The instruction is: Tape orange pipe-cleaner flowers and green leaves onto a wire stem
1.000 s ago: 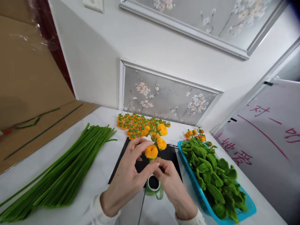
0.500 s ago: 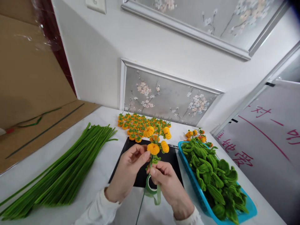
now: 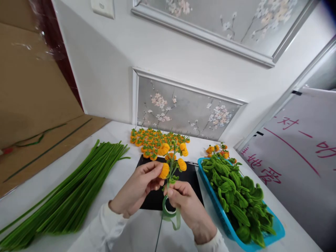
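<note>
An upright stem (image 3: 172, 170) carries several fuzzy orange pumpkin-shaped blooms and small green leaves. My right hand (image 3: 189, 207) is closed on its lower end, thumb and fingers pinched together. With its thumb and fingertips my left hand (image 3: 140, 186) pinches the lowest orange bloom (image 3: 164, 171), on the stem's left side. Under my hands is a roll of green tape (image 3: 168, 212), and a loose strip of it hangs below my right fingers. A long thin wire end (image 3: 159, 231) runs down toward the near edge. Behind lies a black mat (image 3: 149, 200), partly hidden by my hands.
Long green fuzzy stems (image 3: 76, 190) lie in a bundle at left. Rows of orange blooms (image 3: 149, 138) stand at the back. At right is a blue basket (image 3: 278, 233) of green leaves, with more orange pieces (image 3: 216, 150) behind it. A wall closes off the far side.
My left fingers have come down from among the blooms to the lowest one and bent it leftward. The spray has tipped more upright, and my right hand keeps its pinch low on the stem.
</note>
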`<state>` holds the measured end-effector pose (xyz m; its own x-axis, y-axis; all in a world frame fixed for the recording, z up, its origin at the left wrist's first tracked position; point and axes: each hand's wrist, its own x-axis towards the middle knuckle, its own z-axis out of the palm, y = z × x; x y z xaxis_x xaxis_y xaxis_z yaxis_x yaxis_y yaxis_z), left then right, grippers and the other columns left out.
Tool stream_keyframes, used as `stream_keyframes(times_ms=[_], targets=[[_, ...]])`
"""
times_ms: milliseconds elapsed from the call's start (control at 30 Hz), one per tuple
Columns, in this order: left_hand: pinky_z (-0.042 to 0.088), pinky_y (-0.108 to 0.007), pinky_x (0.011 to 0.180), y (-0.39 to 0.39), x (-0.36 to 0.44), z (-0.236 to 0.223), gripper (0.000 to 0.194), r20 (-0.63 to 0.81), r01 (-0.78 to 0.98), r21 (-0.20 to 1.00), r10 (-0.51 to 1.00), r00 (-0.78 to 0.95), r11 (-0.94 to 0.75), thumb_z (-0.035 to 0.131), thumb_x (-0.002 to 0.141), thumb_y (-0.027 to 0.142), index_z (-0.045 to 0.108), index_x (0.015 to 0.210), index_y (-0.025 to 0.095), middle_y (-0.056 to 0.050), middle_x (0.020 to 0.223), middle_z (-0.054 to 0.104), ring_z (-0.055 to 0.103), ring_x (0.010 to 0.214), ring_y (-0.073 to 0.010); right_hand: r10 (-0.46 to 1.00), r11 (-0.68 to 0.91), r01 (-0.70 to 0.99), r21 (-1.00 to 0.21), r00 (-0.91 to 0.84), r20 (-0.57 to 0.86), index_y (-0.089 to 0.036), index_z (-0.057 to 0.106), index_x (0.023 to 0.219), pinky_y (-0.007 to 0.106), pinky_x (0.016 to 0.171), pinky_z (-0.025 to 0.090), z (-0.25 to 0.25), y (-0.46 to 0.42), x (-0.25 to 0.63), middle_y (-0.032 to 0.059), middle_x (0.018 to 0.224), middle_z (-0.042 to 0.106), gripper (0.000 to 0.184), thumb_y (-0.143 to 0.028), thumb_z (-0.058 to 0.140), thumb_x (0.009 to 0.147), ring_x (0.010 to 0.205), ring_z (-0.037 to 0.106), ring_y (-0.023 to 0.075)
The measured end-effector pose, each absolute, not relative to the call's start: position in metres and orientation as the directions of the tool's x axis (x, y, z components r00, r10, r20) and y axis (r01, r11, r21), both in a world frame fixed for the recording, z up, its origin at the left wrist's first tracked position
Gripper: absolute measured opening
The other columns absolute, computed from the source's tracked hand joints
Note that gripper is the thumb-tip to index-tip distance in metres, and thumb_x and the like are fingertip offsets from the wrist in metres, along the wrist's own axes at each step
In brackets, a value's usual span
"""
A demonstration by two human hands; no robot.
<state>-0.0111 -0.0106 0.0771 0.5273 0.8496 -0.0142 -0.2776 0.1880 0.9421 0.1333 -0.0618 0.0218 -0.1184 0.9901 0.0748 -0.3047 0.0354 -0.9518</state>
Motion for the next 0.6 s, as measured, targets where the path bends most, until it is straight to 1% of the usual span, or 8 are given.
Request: stream_keyframes(times_ms=[100,233,333,400,433,500,567,600], targets=[[0.03,-0.014,0.043,-0.005,-0.012,0.063,0.016,0.029,-0.459,0.838,0.815,0.579,0.297,0.066,0.08,0.03,0.063,0.075,0.015,0.0,0.063,0.052,0.041,0.053,-0.0074,0.983,-0.012,-0.447,-0.894,-0.168,0.071,-0.013,0.065,0.07,0.024,0.046,0.011,0.019,-0.059,0.135,-0.0075,0.048,0.033,0.019,-0.031,0.069,0.075,0.045,0.019,0.0053],[0.022,-0.012,0.038,-0.003,-0.009,0.047,0.013,0.02,-0.546,0.738,0.796,0.605,0.397,0.068,0.078,0.025,0.066,0.086,0.017,0.002,0.064,0.049,0.031,0.045,-0.0035,0.974,-0.061,-0.526,-0.848,-0.219,0.066,-0.013,0.064,0.069,0.024,0.046,0.012,0.018,-0.057,0.131,-0.0073,0.048,0.034,0.022,-0.034,0.071,0.073,0.043,0.019,0.0049],[0.021,-0.012,0.037,-0.004,-0.007,0.045,0.013,0.014,-0.55,0.725,0.789,0.614,0.415,0.069,0.077,0.027,0.066,0.085,0.017,0.005,0.058,0.041,0.022,0.042,-0.0029,0.968,-0.085,-0.535,-0.841,-0.243,0.057,-0.014,0.062,0.067,0.024,0.045,0.012,0.019,-0.058,0.127,-0.0072,0.049,0.034,0.025,-0.036,0.072,0.071,0.042,0.019,0.0042],[0.02,-0.012,0.036,-0.004,-0.008,0.046,0.016,0.017,-0.543,0.739,0.794,0.607,0.399,0.07,0.076,0.029,0.067,0.086,0.017,0.005,0.057,0.041,0.022,0.041,-0.0031,0.972,-0.071,-0.518,-0.852,-0.228,0.057,-0.014,0.061,0.066,0.024,0.045,0.012,0.021,-0.059,0.126,-0.0077,0.048,0.034,0.027,-0.038,0.073,0.071,0.042,0.019,0.0044],[0.021,-0.012,0.035,-0.005,-0.01,0.047,0.019,0.025,-0.545,0.745,0.801,0.598,0.383,0.07,0.076,0.032,0.067,0.089,0.018,0.004,0.057,0.043,0.025,0.041,-0.0037,0.975,-0.056,-0.502,-0.863,-0.212,0.06,-0.014,0.061,0.066,0.024,0.045,0.012,0.022,-0.06,0.127,-0.0081,0.047,0.033,0.027,-0.038,0.072,0.071,0.042,0.019,0.0045],[0.027,-0.014,0.037,-0.008,-0.014,0.049,0.027,0.042,-0.547,0.767,0.824,0.565,0.336,0.067,0.077,0.038,0.066,0.098,0.021,0.0,0.065,0.052,0.039,0.046,-0.0067,0.984,-0.011,-0.45,-0.893,-0.162,0.069,-0.014,0.062,0.068,0.023,0.045,0.013,0.026,-0.061,0.131,-0.0081,0.047,0.033,0.026,-0.037,0.071,0.073,0.043,0.02,0.0048],[0.038,-0.017,0.045,-0.014,-0.017,0.049,0.034,0.045,-0.511,0.814,0.846,0.531,0.277,0.066,0.077,0.044,0.064,0.104,0.024,-0.005,0.083,0.061,0.054,0.062,-0.0118,0.992,0.035,-0.368,-0.929,-0.102,0.077,-0.013,0.062,0.068,0.023,0.045,0.013,0.031,-0.062,0.135,-0.0074,0.049,0.034,0.025,-0.037,0.068,0.076,0.045,0.021,0.0051],[0.043,-0.021,0.052,-0.018,-0.018,0.048,0.034,0.029,-0.451,0.854,0.842,0.538,0.258,0.067,0.076,0.045,0.064,0.101,0.023,-0.007,0.092,0.064,0.058,0.069,-0.014,0.994,0.056,-0.321,-0.945,-0.071,0.082,-0.013,0.062,0.067,0.023,0.045,0.013,0.034,-0.063,0.137,-0.0071,0.05,0.035,0.026,-0.037,0.067,0.076,0.046,0.021,0.0054]])
